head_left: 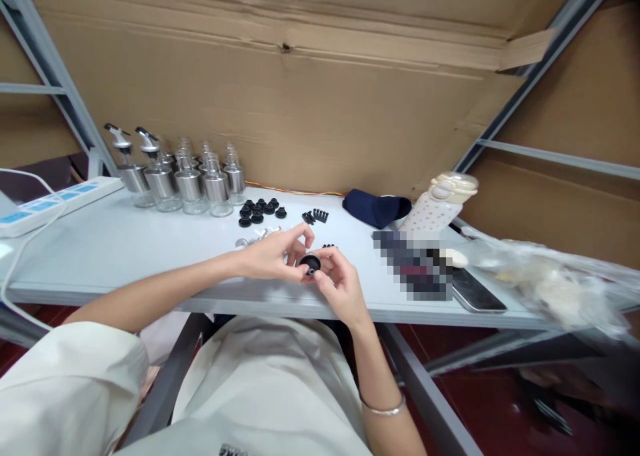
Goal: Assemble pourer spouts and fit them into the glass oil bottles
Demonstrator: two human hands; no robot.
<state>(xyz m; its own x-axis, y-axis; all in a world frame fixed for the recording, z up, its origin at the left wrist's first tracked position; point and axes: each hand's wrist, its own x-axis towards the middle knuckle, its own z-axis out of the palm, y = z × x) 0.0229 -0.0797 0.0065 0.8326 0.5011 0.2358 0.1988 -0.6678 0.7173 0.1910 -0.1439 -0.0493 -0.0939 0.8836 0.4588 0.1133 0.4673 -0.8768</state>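
Just above the table's front edge, a round black bottle-pourer cap (311, 263) is pinched between my two hands, its dark hollow side and central stub facing me. My left hand (280, 253) grips it from the left with thumb and curled fingers. From the right, the thumb and fingers of my right hand (340, 279) close on its rim. Behind the left hand lie silvery spout pieces (257, 236), partly hidden by it. Farther back sit several black stoppers (257, 209) and a group of small black levers (316, 216).
Several glass bottles with metal sleeves (190, 184) stand at back left, two topped with pourers. A power strip (60, 206) lies at far left. To the right are a navy cap (376, 208), a dotted bottle (433, 206), a phone (477, 291) and plastic bags (555, 289).
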